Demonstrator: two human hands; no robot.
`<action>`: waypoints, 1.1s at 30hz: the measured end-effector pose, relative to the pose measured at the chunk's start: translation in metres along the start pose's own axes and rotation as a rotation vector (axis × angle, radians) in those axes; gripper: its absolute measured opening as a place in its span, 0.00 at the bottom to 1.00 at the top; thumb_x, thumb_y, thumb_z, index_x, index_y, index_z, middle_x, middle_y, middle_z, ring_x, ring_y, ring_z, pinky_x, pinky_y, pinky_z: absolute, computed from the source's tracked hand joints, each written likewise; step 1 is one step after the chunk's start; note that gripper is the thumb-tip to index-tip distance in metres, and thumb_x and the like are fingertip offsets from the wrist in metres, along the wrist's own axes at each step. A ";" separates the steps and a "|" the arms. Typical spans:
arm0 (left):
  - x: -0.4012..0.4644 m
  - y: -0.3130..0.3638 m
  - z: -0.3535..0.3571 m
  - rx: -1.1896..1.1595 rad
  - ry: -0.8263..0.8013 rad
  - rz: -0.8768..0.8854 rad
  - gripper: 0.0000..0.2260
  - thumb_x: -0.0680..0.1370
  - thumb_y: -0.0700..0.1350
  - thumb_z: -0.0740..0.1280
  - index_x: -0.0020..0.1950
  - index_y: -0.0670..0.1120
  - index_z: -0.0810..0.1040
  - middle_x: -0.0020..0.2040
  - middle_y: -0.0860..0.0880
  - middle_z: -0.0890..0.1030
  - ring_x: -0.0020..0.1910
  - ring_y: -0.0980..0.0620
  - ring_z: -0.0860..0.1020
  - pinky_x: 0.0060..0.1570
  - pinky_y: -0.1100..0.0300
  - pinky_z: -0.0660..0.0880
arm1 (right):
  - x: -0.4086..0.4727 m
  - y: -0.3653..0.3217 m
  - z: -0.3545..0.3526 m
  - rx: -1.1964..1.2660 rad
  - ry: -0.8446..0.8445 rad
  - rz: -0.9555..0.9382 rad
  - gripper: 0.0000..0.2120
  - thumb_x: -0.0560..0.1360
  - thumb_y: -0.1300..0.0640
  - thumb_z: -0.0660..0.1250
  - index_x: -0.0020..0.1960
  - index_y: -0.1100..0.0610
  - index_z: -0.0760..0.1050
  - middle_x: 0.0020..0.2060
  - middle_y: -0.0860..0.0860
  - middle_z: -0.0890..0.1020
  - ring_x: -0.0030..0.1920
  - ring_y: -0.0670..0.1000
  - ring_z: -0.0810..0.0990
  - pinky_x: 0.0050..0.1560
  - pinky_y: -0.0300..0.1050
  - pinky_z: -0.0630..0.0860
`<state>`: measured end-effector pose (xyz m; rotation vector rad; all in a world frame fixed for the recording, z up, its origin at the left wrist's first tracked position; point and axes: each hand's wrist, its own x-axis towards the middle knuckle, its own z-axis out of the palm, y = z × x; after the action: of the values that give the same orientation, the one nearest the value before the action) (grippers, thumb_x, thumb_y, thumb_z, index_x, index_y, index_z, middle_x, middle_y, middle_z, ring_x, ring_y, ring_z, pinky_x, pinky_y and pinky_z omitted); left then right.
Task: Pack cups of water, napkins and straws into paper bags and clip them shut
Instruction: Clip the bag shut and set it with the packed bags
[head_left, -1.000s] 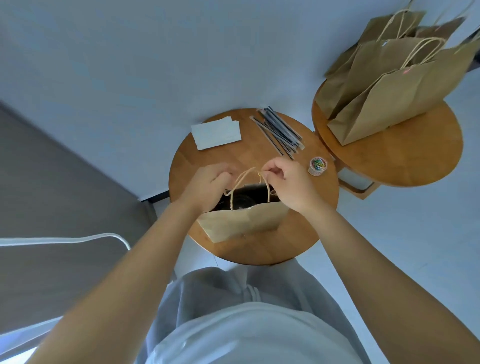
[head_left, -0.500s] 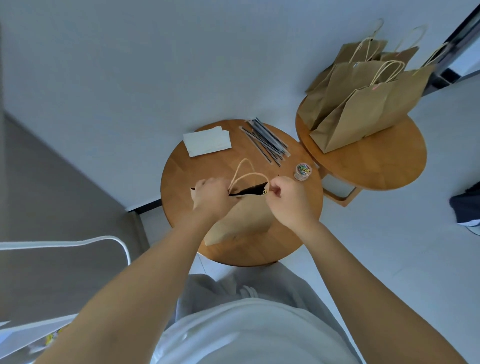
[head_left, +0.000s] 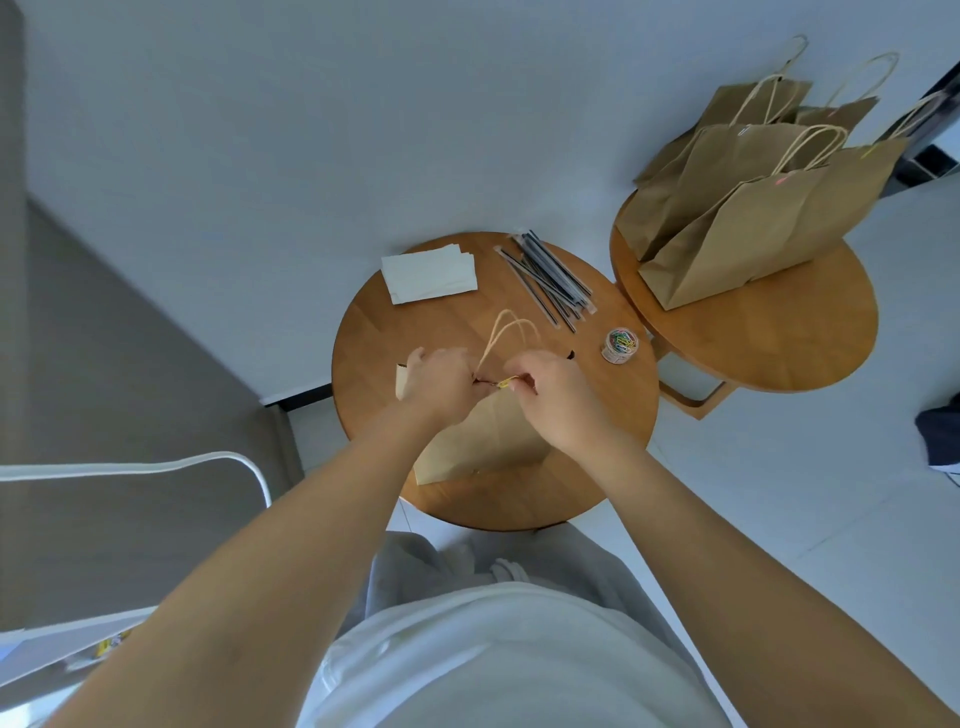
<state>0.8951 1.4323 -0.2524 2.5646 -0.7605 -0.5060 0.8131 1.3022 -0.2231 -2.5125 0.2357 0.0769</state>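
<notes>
Head view: left hand (head_left: 439, 379) pinching bag (head_left: 483, 441) mouth flat, right hand (head_left: 550, 384) fingers pinching yellow clip (head_left: 504, 383); best slid squarely over both edges.

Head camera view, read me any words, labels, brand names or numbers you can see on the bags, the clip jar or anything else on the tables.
None can be read.
Paper bag being clipped: plain.
Finished bags: no print visible.
Paper clip jar: no label seen.
Napkins and straws: no text.

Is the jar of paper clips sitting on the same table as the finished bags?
No, the jar of paper clips stands on the near round table, beside the straws, while the finished bags stand on the other table.
</notes>
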 end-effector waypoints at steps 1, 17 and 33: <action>0.000 -0.001 0.000 -0.008 -0.003 0.001 0.07 0.79 0.51 0.63 0.47 0.54 0.81 0.47 0.53 0.81 0.52 0.50 0.76 0.65 0.49 0.55 | 0.003 0.000 -0.001 -0.030 -0.011 -0.013 0.11 0.78 0.63 0.61 0.57 0.61 0.77 0.54 0.55 0.80 0.54 0.54 0.78 0.55 0.49 0.74; 0.003 0.000 0.003 0.013 0.005 -0.010 0.12 0.79 0.53 0.62 0.52 0.50 0.82 0.47 0.50 0.77 0.53 0.50 0.74 0.69 0.48 0.51 | 0.026 0.004 -0.010 -0.131 -0.166 -0.033 0.11 0.78 0.63 0.61 0.57 0.58 0.79 0.55 0.53 0.81 0.54 0.55 0.78 0.55 0.50 0.74; 0.003 -0.002 0.010 0.014 0.013 -0.009 0.11 0.79 0.51 0.60 0.53 0.47 0.79 0.49 0.51 0.80 0.54 0.50 0.75 0.68 0.48 0.52 | 0.038 -0.014 -0.027 -0.354 -0.358 -0.172 0.07 0.76 0.63 0.60 0.48 0.52 0.67 0.40 0.48 0.75 0.44 0.52 0.78 0.45 0.49 0.76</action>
<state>0.8935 1.4289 -0.2627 2.5826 -0.7514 -0.4879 0.8528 1.2918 -0.1977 -2.7955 -0.1538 0.5342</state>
